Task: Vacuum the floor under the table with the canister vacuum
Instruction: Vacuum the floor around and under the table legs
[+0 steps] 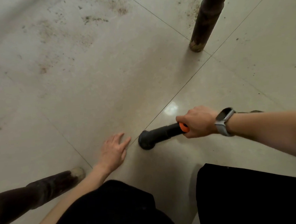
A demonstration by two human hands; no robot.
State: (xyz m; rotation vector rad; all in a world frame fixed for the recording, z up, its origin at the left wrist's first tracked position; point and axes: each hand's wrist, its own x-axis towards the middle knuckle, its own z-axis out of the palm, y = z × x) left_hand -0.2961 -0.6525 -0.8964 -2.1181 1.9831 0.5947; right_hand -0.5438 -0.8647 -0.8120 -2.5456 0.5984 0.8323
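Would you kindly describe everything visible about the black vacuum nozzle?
The vacuum nozzle is a short black tube, plastic by its look, with an orange band at the gripped end. Its rounded elbow tip sits on the pale tile floor beside a grout line. The right hand grips it; the left hand rests nearby, apart from it.

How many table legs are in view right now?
2. One table leg stands at upper right, beyond the vacuum nozzle; the other table leg is at lower left, beside the left forearm. Others may be out of frame.
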